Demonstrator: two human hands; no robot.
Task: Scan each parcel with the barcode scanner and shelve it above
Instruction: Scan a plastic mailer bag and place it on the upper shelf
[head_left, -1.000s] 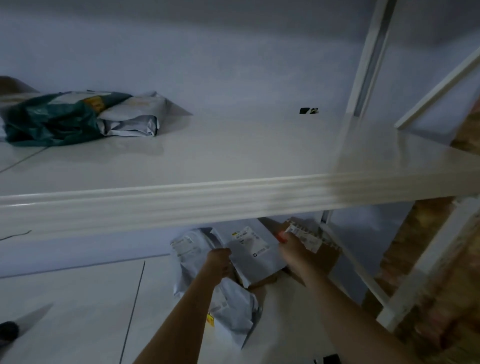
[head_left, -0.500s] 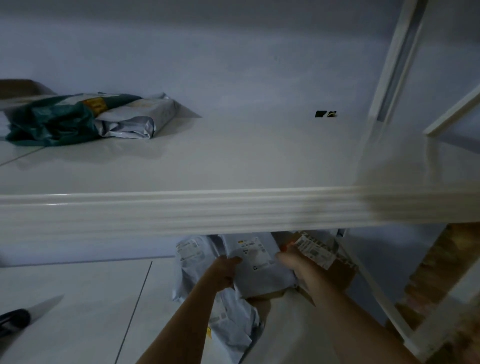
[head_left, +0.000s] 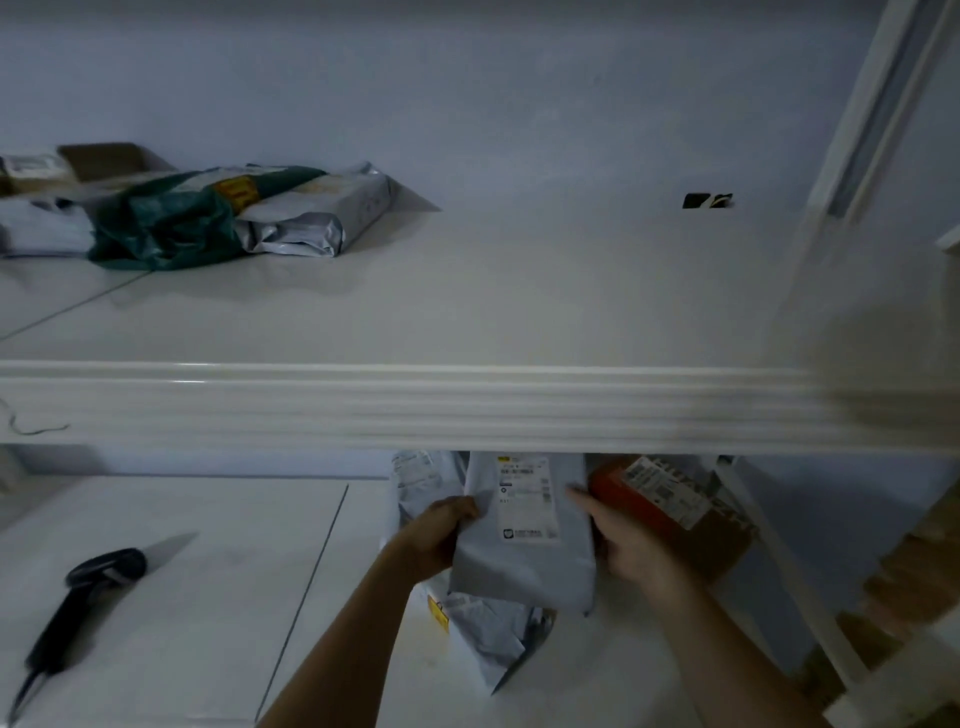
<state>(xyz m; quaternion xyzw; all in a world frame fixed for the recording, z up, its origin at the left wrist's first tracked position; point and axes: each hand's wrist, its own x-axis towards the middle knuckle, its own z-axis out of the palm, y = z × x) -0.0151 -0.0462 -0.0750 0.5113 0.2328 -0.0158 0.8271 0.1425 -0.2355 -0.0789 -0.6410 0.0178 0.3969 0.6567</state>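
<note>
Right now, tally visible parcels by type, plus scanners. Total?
Poly mailer bags: 6 (held grey mailer, two grey below, and on the upper shelf the green one, a silver one, a pale one)
Cardboard boxes: 2 ()
Barcode scanners: 1
Total: 9

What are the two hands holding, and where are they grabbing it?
A grey parcel: the left hand grips its left edge, the right hand its right edge.

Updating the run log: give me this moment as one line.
step: parcel pickup | left hand + right hand: gripping grey parcel, label up | scanner: lying on lower shelf, untouched | upper shelf: parcels at left
</note>
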